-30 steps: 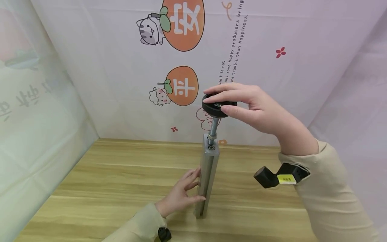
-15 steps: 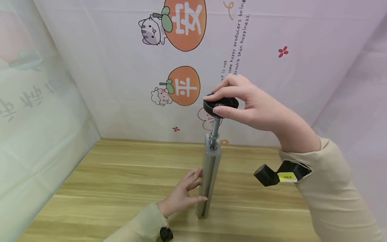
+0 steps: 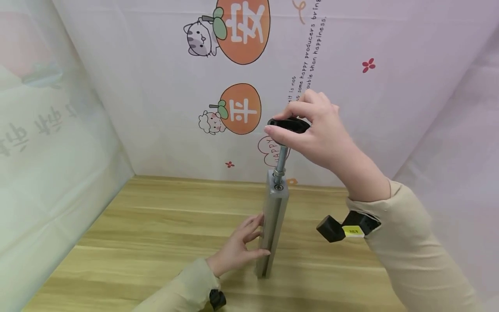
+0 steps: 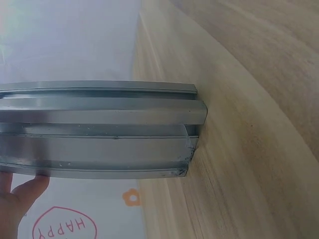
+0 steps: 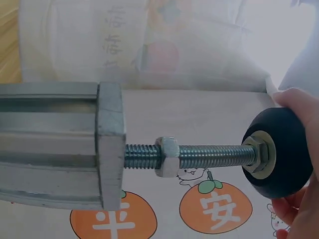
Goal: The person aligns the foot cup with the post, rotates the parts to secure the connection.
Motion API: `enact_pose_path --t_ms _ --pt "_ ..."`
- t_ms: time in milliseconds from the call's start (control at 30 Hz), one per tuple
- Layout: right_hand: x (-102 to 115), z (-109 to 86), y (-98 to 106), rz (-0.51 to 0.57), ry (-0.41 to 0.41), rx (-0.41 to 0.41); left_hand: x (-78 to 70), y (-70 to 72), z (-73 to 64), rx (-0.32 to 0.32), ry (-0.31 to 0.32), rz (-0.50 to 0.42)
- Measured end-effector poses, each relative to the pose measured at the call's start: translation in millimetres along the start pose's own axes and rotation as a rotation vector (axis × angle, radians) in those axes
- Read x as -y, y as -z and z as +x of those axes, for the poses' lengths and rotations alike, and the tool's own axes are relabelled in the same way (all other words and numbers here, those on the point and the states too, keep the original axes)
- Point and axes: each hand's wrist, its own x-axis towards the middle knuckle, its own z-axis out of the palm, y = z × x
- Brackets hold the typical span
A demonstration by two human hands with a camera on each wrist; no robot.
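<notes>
Aluminium profile [image 3: 274,225]: positioned on end on the wooden table [image 3: 156,234], close to upright, in front of the white backdrop [image 3: 163,112]. Slotted lengthwise, with a scuffed lower corner in close view. Fitted to the upper end: flat end plate [image 5: 110,144], with a recessed screw [image 3: 278,187] on the near side of the threaded rod [image 5: 212,156]. Projecting from the end plate, in line with the profile: the same rod. Located partway along: hex nut [image 5: 168,157], clear of the end plate, with bare thread on both sides. Mounted at the outer end of the rod: black disc [image 5: 284,152], with a second nut [image 5: 261,151] and a pale washer [image 5: 269,162] on its underside.

Right hand [image 3: 321,134]: at the top of the assembly, pinching the black disc between thumb and fingers. Left hand [image 3: 239,249]: at the lower half of the profile, pinching it between thumb at the near edge and fingers further back, with a wide gap between.

At the forearms: beige right sleeve [image 3: 413,242] and left sleeve [image 3: 191,284]. Attached at the right cuff: black device [image 3: 358,223] with a yellow label. Printed on the backdrop: orange fruits [image 3: 240,108] with white characters, a striped cat [image 3: 199,40] and small flowers.
</notes>
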Motion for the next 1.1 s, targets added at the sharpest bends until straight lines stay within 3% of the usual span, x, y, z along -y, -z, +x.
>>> enact_pose_path --t_ms 333,533,667,767,900,1000,1100 --pt "-18 -1.5 3 0.093 0.164 -0.047 -1.5 0.7 2.0 -0.007 0.017 -0.002" --pt "-33 -4.7 0 0.221 0.299 -0.113 -0.7 0.3 3.6 -0.004 0.004 -0.026" --pt "-40 -7.1 -2 0.319 0.353 -0.116 -1.0 -0.3 4.7 0.001 0.02 -0.043" --pt "-42 -6.9 -4 0.441 0.327 -0.069 -0.4 -0.3 5.2 0.005 0.012 -0.031" --pt "-45 -4.1 -3 0.644 0.235 0.067 0.0 -0.9 4.3 0.008 0.006 -0.027" --pt "-48 -1.0 -3 0.73 0.189 0.17 -1.0 -1.3 1.8 0.006 0.03 -0.035" --pt "-50 1.6 -4 0.789 0.203 0.23 -1.7 -1.4 0.4 0.001 0.061 -0.036"
